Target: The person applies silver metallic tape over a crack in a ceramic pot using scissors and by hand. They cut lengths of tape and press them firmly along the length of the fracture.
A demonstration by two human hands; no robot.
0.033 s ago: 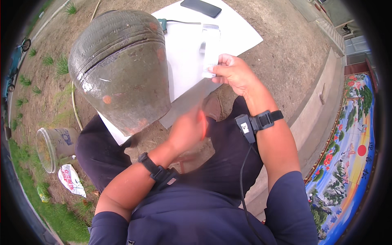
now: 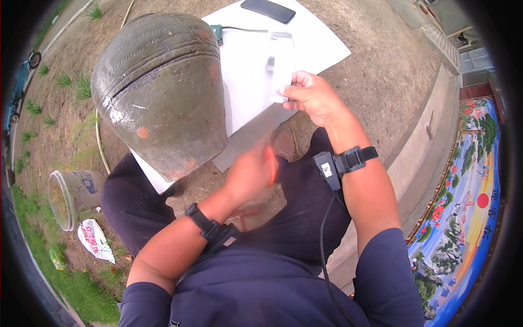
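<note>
In the middle of the head view, my left hand (image 2: 248, 171) is smeared by motion and closed around an orange thing (image 2: 269, 163), perhaps a handle. Its kind cannot be made out. A grey sheet (image 2: 248, 136) slants between my two hands. My right hand (image 2: 311, 98) pinches the sheet's upper end together with a white strip (image 2: 283, 62), thumb against fingers. To the left, a large grey-brown rounded vessel (image 2: 169, 98) leans over a white board (image 2: 242, 71). My left hand is just right of the vessel's lower edge.
A dark phone (image 2: 268, 10) and a small teal device (image 2: 218, 34) with a thin cable lie on the board. At left stand a clear plastic bucket (image 2: 81, 191) and a white plastic scrap (image 2: 95, 240). A concrete step (image 2: 419, 136) and a painted panel (image 2: 463, 218) run along the right.
</note>
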